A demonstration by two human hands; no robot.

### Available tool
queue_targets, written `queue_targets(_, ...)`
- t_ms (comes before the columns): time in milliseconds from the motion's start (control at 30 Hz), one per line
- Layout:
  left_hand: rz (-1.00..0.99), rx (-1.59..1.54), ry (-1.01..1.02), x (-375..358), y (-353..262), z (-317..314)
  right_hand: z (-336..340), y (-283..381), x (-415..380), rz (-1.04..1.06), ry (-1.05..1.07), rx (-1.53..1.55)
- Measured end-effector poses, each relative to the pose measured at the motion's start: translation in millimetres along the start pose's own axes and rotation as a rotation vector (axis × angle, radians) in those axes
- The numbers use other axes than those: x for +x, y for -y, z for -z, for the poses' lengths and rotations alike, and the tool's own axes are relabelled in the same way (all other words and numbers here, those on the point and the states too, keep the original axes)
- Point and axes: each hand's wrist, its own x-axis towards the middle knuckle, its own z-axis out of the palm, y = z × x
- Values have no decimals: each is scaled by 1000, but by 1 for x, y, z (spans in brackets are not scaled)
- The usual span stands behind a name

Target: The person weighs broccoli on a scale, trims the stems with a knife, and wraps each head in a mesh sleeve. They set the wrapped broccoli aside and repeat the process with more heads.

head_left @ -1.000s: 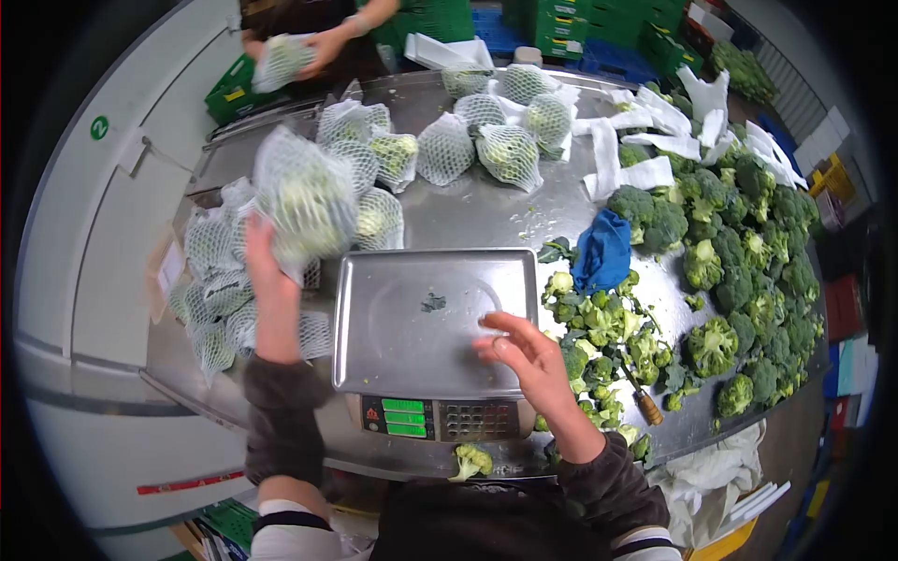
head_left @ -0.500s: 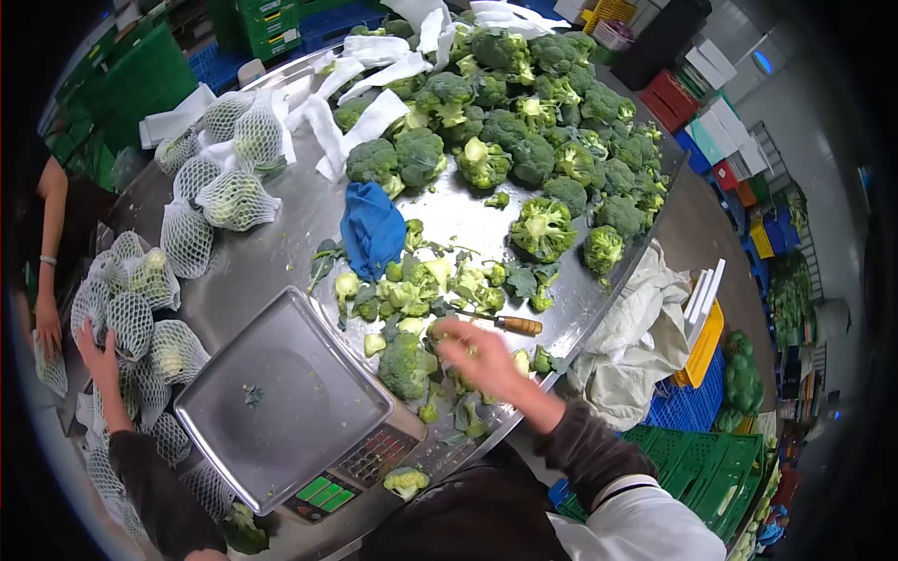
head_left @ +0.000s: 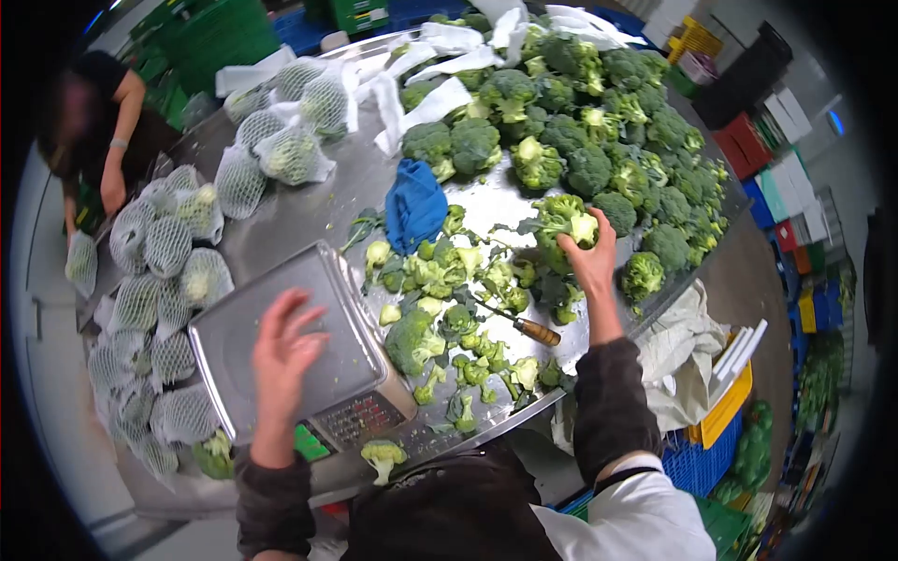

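Observation:
My right hand [head_left: 596,262] is closed around a broccoli head [head_left: 558,224], thumb and fingers about its cut stem. Over the weighing scale's metal pan [head_left: 253,327] hovers my left hand [head_left: 285,351], fingers apart and nothing in it. A wooden-handled knife [head_left: 535,331] lies among broccoli trimmings [head_left: 435,266] on the metal table. Beside the scale rests a large broccoli head [head_left: 412,341]. A blue cloth [head_left: 414,208] lies crumpled behind the trimmings.
A big broccoli pile [head_left: 599,122] fills the table's far right, with white foam nets [head_left: 435,98] beside it. Net-wrapped heads [head_left: 168,245] line the left side. A co-worker [head_left: 112,122] stands there, holding a wrapped head [head_left: 81,264]. A pale sack [head_left: 687,346] hangs at the right edge.
My right hand has moved forward and right from the trimmings and taken hold of a broccoli head. My left hand has left the wrapped heads and come over the scale. The view has shifted.

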Motion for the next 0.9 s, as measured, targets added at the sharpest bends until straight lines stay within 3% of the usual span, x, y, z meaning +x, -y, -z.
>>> queue_targets(100, 63, -114, 113, -6, 7, -53, 3, 75, -44, 5, 373, 607)
queue_targets(167, 228, -674, 143, -8, 10, -78, -7, 115, -77, 168, 656, 822)
queue_targets(200, 295, -803, 76, -11, 15, -83, -5, 141, -93, 271, 755, 823)
queue_targets(233, 332, -724, 15, -16, 21, -75, -10, 153, -105, 566, 736, 700)
queue_targets(267, 368, -646, -47, -22, 28, -61, -1, 169, -110, 632, 790, 541)
queue_targets(333, 338, -631, -188, -38, 36, -32, -7, 163, -112, 565, 919, 645)
queue_targets(400, 229, -370, -404, -53, 28, -2, -17, 137, -103, 320, 995, 780)
queue_targets(433, 224, -368, -402, -51, 20, 8, -27, 117, -98, 232, 908, 693)
queue_targets(500, -245, 599, -592, -46, 11, 22, -43, 77, -84, 74, 734, 545)
queue_targets(533, -247, 593, -604, -47, 13, 32, -48, 63, -76, 3, 652, 487)
queue_targets(600, -233, 1036, -614, -44, 24, 49, -58, 45, -59, 62, 574, 385)
queue_targets(700, -210, 1048, -588, -44, 25, 61, -85, 36, -31, 132, 532, 395)
queue_targets(900, -145, 988, -531, -47, 21, 67, -114, 80, 36, 276, 419, 396)
